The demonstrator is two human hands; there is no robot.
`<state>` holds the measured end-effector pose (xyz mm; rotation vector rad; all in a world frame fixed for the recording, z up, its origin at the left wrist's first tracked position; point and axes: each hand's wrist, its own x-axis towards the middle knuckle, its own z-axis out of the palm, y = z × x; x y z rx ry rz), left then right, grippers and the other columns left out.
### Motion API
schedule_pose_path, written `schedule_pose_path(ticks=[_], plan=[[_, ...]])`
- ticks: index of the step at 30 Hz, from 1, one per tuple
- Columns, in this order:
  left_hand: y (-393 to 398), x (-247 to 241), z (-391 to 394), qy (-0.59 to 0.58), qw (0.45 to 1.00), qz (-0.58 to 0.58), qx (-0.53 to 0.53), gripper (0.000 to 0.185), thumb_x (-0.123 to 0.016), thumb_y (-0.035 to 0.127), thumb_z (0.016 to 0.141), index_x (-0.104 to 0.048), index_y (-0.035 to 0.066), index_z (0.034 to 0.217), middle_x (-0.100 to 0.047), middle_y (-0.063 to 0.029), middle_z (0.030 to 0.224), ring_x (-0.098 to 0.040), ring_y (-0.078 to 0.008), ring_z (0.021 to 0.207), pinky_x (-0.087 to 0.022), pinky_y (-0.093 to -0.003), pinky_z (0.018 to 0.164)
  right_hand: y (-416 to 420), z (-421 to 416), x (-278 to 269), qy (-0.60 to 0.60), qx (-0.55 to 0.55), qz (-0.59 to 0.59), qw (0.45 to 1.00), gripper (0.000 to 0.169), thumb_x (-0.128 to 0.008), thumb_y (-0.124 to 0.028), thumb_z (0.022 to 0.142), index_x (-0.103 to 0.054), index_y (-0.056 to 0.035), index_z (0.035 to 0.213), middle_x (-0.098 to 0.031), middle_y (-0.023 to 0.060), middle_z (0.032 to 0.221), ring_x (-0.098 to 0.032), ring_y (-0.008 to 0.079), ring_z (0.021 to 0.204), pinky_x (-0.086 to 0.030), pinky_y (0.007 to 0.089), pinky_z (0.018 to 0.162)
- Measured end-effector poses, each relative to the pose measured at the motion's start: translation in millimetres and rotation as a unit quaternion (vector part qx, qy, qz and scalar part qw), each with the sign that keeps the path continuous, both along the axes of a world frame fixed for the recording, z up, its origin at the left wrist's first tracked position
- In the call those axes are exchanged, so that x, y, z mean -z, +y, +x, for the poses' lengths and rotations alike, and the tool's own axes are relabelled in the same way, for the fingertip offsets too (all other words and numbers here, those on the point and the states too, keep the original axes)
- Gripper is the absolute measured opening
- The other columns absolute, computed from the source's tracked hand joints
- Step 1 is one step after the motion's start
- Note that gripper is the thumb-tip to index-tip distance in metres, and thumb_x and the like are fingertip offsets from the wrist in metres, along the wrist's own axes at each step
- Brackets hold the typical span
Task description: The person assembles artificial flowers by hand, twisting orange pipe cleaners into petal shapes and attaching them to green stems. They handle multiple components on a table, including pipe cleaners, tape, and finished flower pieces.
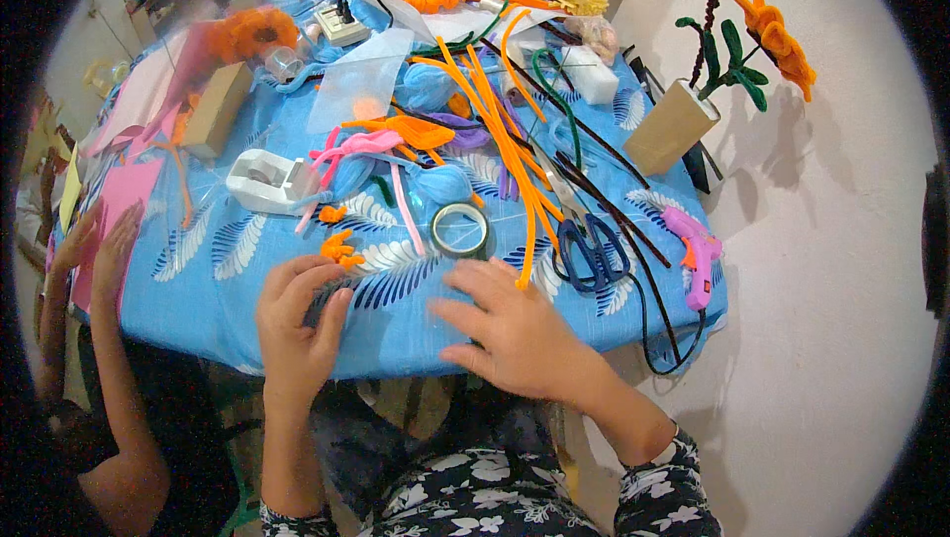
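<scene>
My left hand is above the table's near edge, thumb apart from its curled fingers, with nothing visible in it. Its fingertips are close to a small bent orange chenille-stem piece; whether they touch is unclear. Another small orange piece lies just beyond. My right hand is spread and slightly blurred, holding nothing I can see. Just past its fingers lies a roll of green tape. Long orange chenille stems run down to its knuckles. Blue-handled scissors rest to its right.
A pink hot glue gun lies at the right edge, its cord hanging over. Beyond my left hand sits a white tape dispenser. A cardboard box holds an orange flower. Another person's hands rest on pink sheets at left.
</scene>
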<state>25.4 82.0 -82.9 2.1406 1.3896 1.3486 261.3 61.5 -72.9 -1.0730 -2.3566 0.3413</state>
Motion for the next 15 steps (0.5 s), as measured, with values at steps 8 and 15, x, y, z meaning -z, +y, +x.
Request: schedule_pose_path(ticks=[8,15], plan=[[-2,0,-7,-0.103,0.993,-0.02,-0.046,0.02,-0.062,0.003,0.077,-0.062,0.0,0.096,-0.06,-0.0136,0.101,-0.057,-0.022,0.091,-0.044,-0.0289,0.074,40,3,-2,0.025,0.052,0.034,0.998,0.036,-0.066,-0.026,0.076,-0.061,-0.0021,0.102,-0.057,0.0166,0.104,-0.053,0.0332,0.101,-0.042,0.0411,0.089],[1,9,-12,-0.26,0.962,-0.059,-0.059,0.028,-0.058,0.003,0.083,-0.056,0.001,0.111,-0.055,-0.0089,0.114,-0.052,-0.0137,0.098,-0.042,-0.0244,0.076,42,-19,-25,0.057,0.096,0.0,0.994,0.02,-0.063,-0.017,0.08,-0.062,-0.0014,0.093,-0.062,0.0132,0.093,-0.057,0.0307,0.09,-0.044,0.0385,0.079]])
